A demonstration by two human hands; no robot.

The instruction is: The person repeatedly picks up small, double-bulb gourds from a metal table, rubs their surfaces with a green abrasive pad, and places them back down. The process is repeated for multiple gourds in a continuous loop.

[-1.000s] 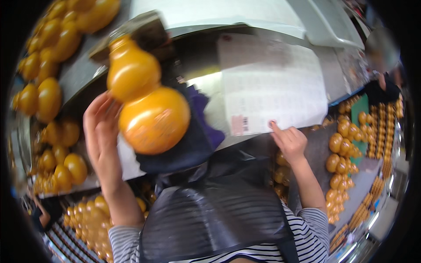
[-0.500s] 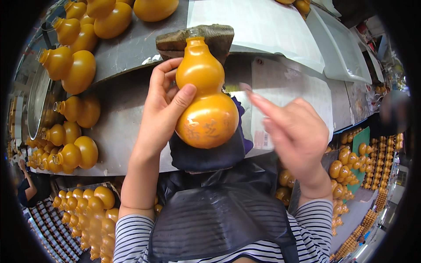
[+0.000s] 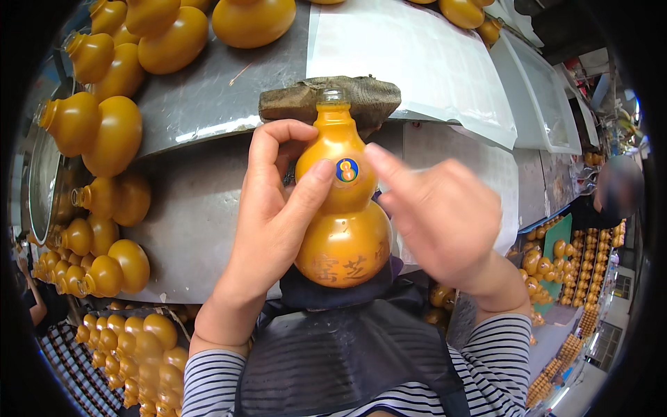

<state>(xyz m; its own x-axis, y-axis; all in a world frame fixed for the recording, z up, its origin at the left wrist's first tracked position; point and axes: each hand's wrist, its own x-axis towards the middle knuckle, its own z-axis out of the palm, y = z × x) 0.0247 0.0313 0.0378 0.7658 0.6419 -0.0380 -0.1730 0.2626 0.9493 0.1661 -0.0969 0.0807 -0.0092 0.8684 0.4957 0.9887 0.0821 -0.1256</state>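
Observation:
A glossy yellow-orange gourd-shaped bottle [image 3: 340, 233] stretches away from me, its clear glass neck against a notched wooden block [image 3: 379, 101]. My left hand [image 3: 267, 205] grips it from the left, thumb across the upper bulb. Beside that thumb sits a round blue sticker [image 3: 347, 169] with a small gourd picture. My right hand [image 3: 445, 215] is at the bottle's right, index finger stretched to the upper bulb near the sticker and the other fingers curled. It is blurred, and I see nothing in it. Under the lower bulb lies a dark cushion [image 3: 330, 292].
Several more gourd bottles [image 3: 114, 132] line the left side of the grey worktable [image 3: 201, 236]. White sticker sheets [image 3: 410, 55] cover the far right, beside a translucent plastic bin [image 3: 535, 97]. More bottles stand low at left [image 3: 149, 347]. A person [image 3: 618, 187] is at the far right.
The round sticker now shows on the upper bulb, where the bulb was bare before. My right hand has come left to the bottle. In the picture, bottle and block sit lower and further right.

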